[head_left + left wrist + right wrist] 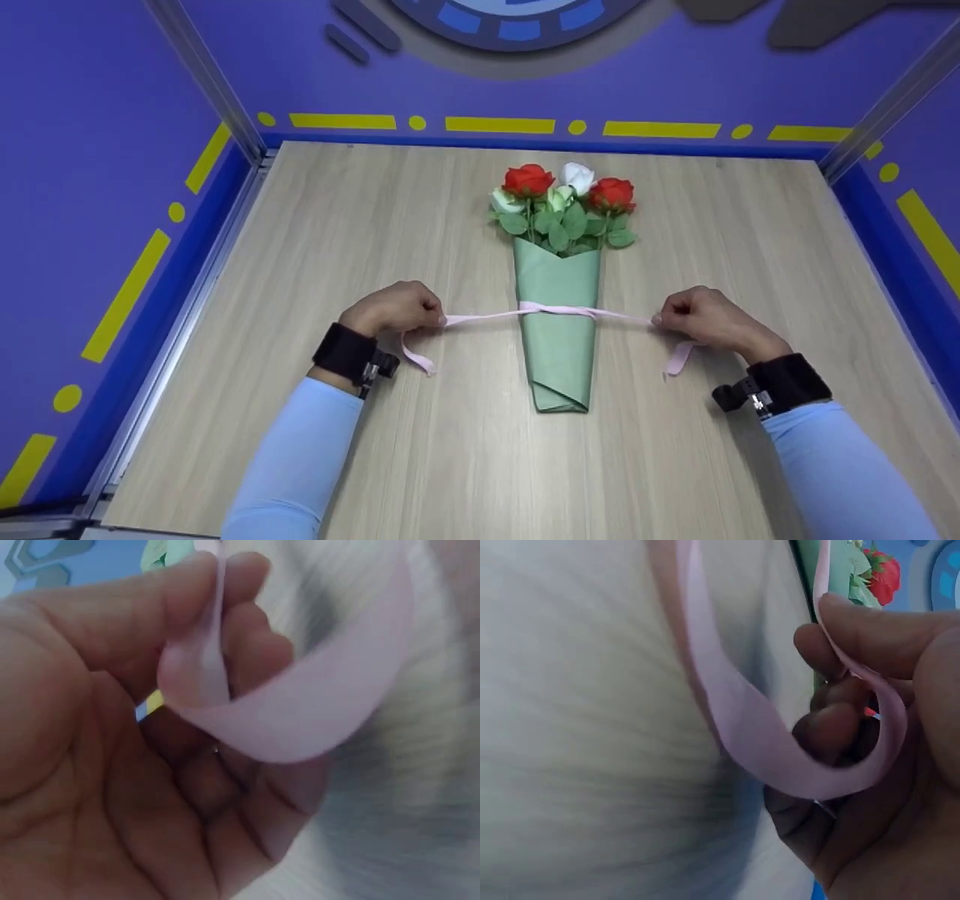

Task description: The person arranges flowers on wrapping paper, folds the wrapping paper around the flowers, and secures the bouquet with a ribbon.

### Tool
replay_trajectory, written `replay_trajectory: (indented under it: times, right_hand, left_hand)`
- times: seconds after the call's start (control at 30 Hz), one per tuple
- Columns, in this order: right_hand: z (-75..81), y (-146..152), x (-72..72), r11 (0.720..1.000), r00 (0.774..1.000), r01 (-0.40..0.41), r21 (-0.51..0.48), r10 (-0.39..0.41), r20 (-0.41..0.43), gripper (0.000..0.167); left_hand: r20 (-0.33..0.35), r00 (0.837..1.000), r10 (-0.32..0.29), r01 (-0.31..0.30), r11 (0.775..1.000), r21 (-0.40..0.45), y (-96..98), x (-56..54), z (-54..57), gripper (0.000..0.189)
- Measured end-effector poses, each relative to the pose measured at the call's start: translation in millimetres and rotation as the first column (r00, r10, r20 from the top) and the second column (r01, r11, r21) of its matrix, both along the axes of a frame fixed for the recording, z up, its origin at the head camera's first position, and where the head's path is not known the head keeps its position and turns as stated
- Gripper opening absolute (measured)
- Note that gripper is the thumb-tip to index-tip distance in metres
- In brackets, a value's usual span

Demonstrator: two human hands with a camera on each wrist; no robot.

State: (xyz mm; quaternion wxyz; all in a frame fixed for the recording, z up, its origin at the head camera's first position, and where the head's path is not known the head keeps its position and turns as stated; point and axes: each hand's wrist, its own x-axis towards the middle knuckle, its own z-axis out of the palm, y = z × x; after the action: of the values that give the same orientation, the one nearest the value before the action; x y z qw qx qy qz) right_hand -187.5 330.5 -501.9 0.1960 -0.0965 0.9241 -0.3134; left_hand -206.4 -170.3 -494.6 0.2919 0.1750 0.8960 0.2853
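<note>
A bouquet of red and white roses [527, 181] lies on the table, wrapped in green paper [559, 352]. Round the middle of the wrap runs a pink ribbon [480, 317], crossed over itself at the front and stretched out to both sides. My left hand [397, 306] pinches one end between thumb and forefinger, left of the bouquet. On the other side my right hand [709, 316] pinches the opposite end the same way. Loose ribbon tails curl below both hands; the left wrist view shows the tail looping past the palm [292, 720], and the right wrist view shows a similar loop [780, 765].
The light wood table [337, 202] extends around the bouquet. Blue panels with yellow marks [499, 125] stand along the back and both sides. Each wrist wears a black strap [345, 354] with a small camera.
</note>
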Motion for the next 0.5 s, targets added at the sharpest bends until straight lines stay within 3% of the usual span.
replay_trajectory:
  times: [0.1, 0.2, 0.33, 0.5]
  right_hand:
    - [0.6, -10, 1.5, 0.998, 0.994, -0.029, 0.047, 0.034, -0.108, 0.022]
    - [-0.3, -27, 2.3, 0.998, 0.976, -0.053, 0.032, 0.059, -0.210, 0.024]
    - [-5.0, -51, 1.7, 0.994, 0.970, -0.104, -0.040, 0.093, -0.226, 0.019]
    - [-10.7, -67, 0.8, 0.981, 0.946, -0.193, -0.037, 0.176, -0.271, 0.010]
  left_hand:
    - [-0.057, 0.998, -0.007, 0.004, 0.999, -0.053, 14.5, 2.7, 3.5, 0.018]
    - [-0.141, 0.990, -0.023, 0.022, 1.000, -0.008, 40.7, 4.4, 4.2, 0.036]
    - [-0.239, 0.970, -0.052, 0.080, 0.991, 0.108, 80.1, 4.2, -2.2, 0.041]
    - [-0.243, 0.967, -0.071, 0.105, 0.986, 0.131, 107.2, 4.3, -10.6, 0.026]
